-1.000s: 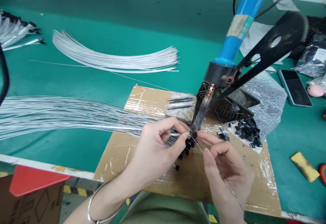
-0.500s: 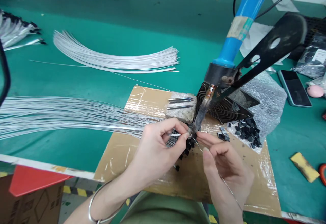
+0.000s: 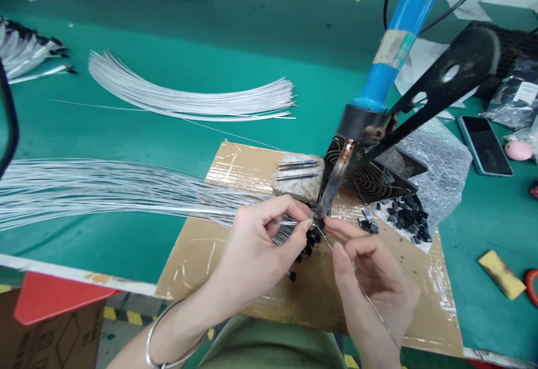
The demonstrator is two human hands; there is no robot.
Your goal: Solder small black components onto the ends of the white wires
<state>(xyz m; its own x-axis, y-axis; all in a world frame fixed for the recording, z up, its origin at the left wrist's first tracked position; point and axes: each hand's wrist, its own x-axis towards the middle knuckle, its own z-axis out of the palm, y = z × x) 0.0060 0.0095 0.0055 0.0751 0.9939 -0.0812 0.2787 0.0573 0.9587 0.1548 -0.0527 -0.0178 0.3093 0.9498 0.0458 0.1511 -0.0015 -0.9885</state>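
Observation:
My left hand pinches a thin white wire close to its end, between thumb and forefinger. That end is at the tip of a blue-handled soldering iron, fixed pointing down; my fingers hide the exact contact. Held by my right hand is a strand of solder wire, which passes through the fingers and across the palm. Its free end reaches the iron's tip. Beneath my left hand lie white wires with small black connectors at their ends.
Cardboard covers the front of the green table. A grey block with metal rods and a black fan stand behind my hands. Black pieces lie on bubble wrap, near a phone. Another wire bundle rests farther back.
The solder wire between my right fingers and the iron's tip has become slightly more bent, and my right thumb has shifted a little left. My left hand stays in place.

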